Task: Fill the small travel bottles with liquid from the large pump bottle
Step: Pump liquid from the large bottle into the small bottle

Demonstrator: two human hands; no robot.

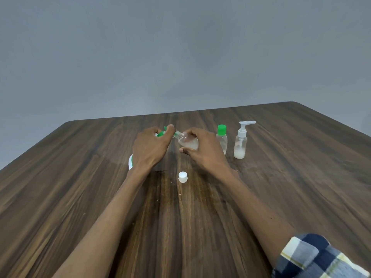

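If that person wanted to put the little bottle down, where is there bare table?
Bare wood lies right of the small pump bottle, along the table's left side, and near the white cap between the arms. It is crowded around both hands and the green-capped bottle.

Green cap (221, 130), white cap (183, 176), navy-checked sleeve (313, 257), brown table (80, 177).

surface: dark wood-grain table (301, 177) | near middle: loose white cap (182, 176) | right, standing side by side: green-capped small bottle (221, 140), clear pump bottle (240, 142) with white liquid at its bottom | left: white-and-green bottle (130, 161), mostly hidden
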